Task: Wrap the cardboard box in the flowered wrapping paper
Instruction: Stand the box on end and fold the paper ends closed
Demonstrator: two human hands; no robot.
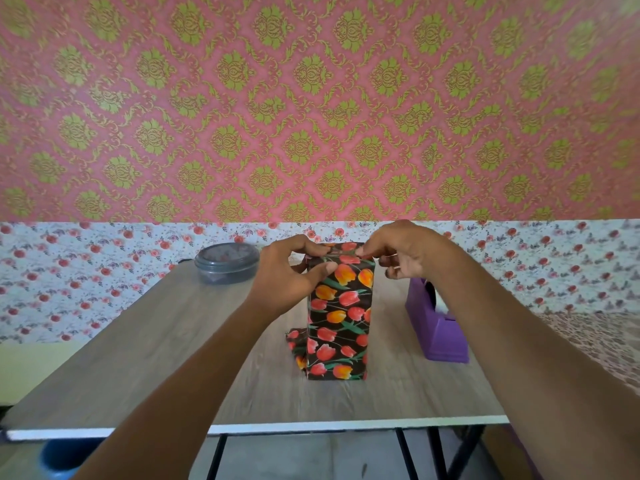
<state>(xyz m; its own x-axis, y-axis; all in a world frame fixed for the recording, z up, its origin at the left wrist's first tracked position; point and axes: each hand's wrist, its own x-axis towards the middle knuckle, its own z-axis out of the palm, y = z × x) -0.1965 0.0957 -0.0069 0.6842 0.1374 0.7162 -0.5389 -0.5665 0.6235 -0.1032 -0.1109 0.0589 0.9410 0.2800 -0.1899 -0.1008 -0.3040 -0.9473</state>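
I'm watching the cardboard box [341, 317] standing on end in the middle of the table [166, 344], sheathed in the flowered wrapping paper [332, 355]. The left hand [289, 275] is curling its grip round the top corner, thumb pressing the front face, while the right hand [403, 252] is pinching the paper fold along the top edge. Back left, a round lidded container [227, 263] is sitting shut, its dark contents unclear to me; a purple tape dispenser [438, 330] is standing right of the box.

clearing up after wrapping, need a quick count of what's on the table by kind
paper-wrapped box: 1
purple tape dispenser: 1
round lidded container: 1
total: 3
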